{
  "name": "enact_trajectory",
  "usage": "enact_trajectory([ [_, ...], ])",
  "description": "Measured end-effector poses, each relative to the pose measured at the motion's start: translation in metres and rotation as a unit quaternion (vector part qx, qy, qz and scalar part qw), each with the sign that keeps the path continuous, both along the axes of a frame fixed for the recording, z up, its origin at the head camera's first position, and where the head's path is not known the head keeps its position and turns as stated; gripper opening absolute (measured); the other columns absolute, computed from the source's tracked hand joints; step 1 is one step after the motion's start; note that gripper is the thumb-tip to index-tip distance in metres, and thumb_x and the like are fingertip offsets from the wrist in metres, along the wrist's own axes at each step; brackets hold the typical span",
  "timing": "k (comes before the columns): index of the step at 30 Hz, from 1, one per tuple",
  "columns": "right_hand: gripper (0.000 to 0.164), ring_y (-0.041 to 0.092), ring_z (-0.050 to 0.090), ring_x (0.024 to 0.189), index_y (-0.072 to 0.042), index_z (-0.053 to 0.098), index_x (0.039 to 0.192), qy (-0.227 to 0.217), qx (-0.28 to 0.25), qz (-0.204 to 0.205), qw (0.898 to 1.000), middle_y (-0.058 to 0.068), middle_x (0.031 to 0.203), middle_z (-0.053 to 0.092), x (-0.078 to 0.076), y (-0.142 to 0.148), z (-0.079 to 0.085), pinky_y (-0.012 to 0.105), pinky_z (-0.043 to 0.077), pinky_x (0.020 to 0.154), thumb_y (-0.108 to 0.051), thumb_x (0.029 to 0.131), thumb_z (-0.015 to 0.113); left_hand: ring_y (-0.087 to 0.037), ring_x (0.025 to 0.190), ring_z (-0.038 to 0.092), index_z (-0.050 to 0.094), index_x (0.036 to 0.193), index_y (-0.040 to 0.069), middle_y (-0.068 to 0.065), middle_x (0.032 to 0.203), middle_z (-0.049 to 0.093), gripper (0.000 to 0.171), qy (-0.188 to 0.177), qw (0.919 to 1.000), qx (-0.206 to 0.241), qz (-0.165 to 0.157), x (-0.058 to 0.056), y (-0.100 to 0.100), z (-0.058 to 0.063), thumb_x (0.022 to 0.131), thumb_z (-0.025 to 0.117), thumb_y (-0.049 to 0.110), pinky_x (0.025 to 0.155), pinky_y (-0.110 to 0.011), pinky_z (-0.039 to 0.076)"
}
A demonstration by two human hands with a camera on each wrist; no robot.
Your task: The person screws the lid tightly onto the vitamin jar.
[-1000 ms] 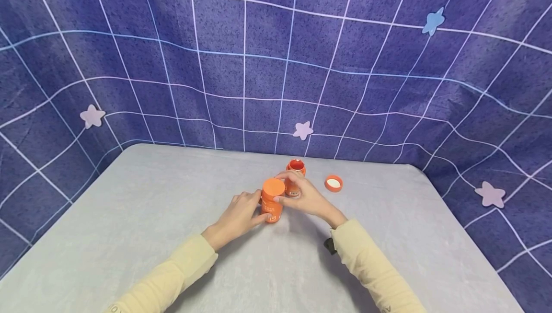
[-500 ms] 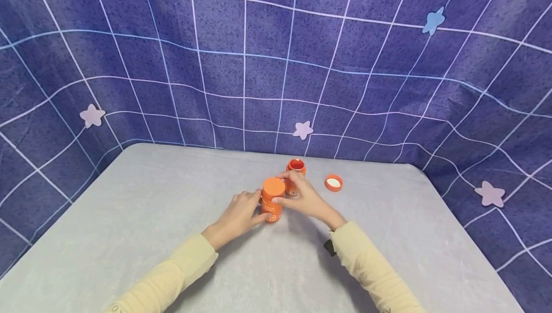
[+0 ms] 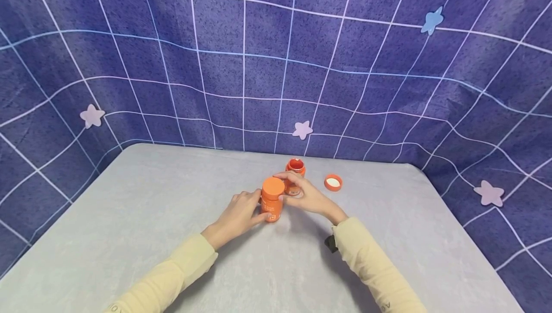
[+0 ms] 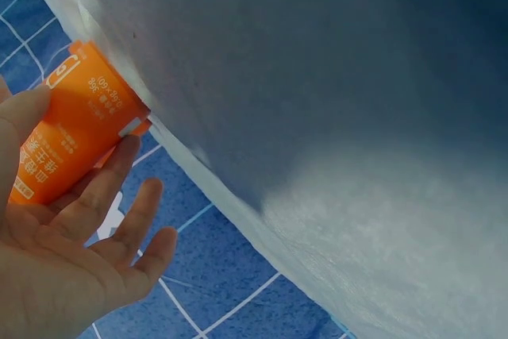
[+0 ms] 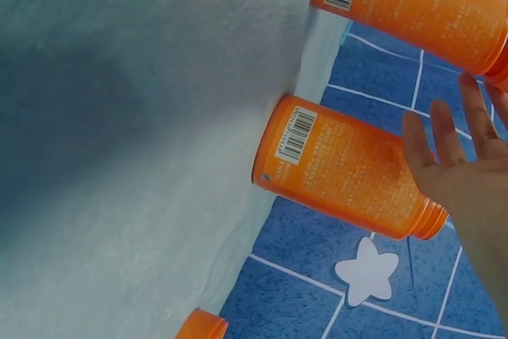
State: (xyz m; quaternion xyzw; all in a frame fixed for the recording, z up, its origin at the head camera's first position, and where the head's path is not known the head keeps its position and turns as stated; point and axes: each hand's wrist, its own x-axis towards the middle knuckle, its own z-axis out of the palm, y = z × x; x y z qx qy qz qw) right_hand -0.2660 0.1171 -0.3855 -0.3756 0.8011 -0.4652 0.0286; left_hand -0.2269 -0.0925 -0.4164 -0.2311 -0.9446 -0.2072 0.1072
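Note:
An orange screw-cap bottle with white print stands upright on the table. My left hand grips its lower body, thumb in front and fingers behind. In the left wrist view, the thumb and a finger lie on either side of the labelled bottle, other fingers spread. My right hand holds the orange cap from the right, fingers round the back and thumb at its near right side. Just behind stands a second orange bottle, uncapped, its red inside showing and its body partly covered by my right hand.
A loose orange cap lies with its white inside up, right of the uncapped bottle. The grey table ends at a blue gridded curtain with star shapes. In the right wrist view the uncapped bottle stands close beside my right fingers.
My right thumb has slid right and back round the cap's front, while the fingers behind have moved slightly left. The left hand and both bottles stay nearly where they were.

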Motion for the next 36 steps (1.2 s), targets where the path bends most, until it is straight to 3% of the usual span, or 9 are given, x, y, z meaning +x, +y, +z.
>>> enact_trajectory([
  [7,0.048,0.03,0.05,0.114,0.004,0.046,0.126,-0.007,0.009,0.001,1.0,0.019,0.126,0.052,0.018,-0.005,0.028,0.045,0.036,0.099,-0.002,0.082,0.063,-0.026,0.087,0.058,0.054,0.11,0.005,-0.006,0.098,0.067,0.052,0.002,1.0,0.005,-0.001,0.0,0.0,0.0,0.076,0.071,0.04,0.081,-0.045,0.042],
  [10,0.046,0.03,0.051,0.114,0.004,0.049,0.123,0.003,0.004,-0.011,1.0,0.019,0.123,0.053,0.019,-0.006,0.027,0.043,0.037,0.1,-0.003,0.081,0.065,-0.026,0.087,0.058,0.054,0.11,0.005,-0.006,0.098,0.068,0.052,0.004,1.0,0.001,0.001,-0.001,0.0,0.0,0.076,0.07,0.041,0.081,-0.045,0.043],
  [18,0.045,0.023,0.054,0.105,-0.006,0.053,0.115,0.043,-0.011,-0.088,0.995,0.008,0.114,0.058,0.008,-0.01,-0.003,0.046,0.043,0.091,-0.017,0.076,0.074,-0.027,0.087,0.059,0.054,0.108,0.005,-0.007,0.094,0.067,0.051,0.007,1.0,0.001,-0.004,-0.001,-0.001,-0.001,0.076,0.07,0.041,0.081,-0.046,0.043],
  [25,0.045,0.023,0.054,0.102,-0.007,0.051,0.11,0.054,-0.022,-0.106,0.993,0.005,0.108,0.057,0.008,-0.011,-0.012,0.049,0.045,0.088,-0.022,0.075,0.075,-0.026,0.086,0.059,0.054,0.11,0.005,-0.006,0.096,0.068,0.053,0.007,1.0,0.0,-0.003,-0.001,-0.001,-0.001,0.076,0.071,0.042,0.082,-0.046,0.043],
  [31,0.05,0.023,0.053,0.104,-0.008,0.05,0.116,0.049,-0.011,-0.086,0.995,0.007,0.114,0.056,0.005,-0.008,-0.01,0.049,0.044,0.089,-0.022,0.076,0.074,-0.026,0.087,0.059,0.055,0.108,0.006,-0.004,0.094,0.068,0.05,0.005,1.0,0.006,-0.006,-0.001,-0.001,-0.001,0.076,0.071,0.04,0.082,-0.046,0.043],
  [36,0.054,0.026,0.051,0.108,-0.01,0.047,0.126,0.0,-0.014,-0.032,0.999,0.008,0.121,0.053,0.0,-0.003,-0.007,0.051,0.042,0.09,-0.013,0.078,0.072,-0.025,0.087,0.058,0.055,0.107,0.007,-0.003,0.093,0.068,0.049,0.002,0.9999,0.011,-0.004,-0.001,-0.001,-0.001,0.075,0.071,0.041,0.081,-0.045,0.042],
])
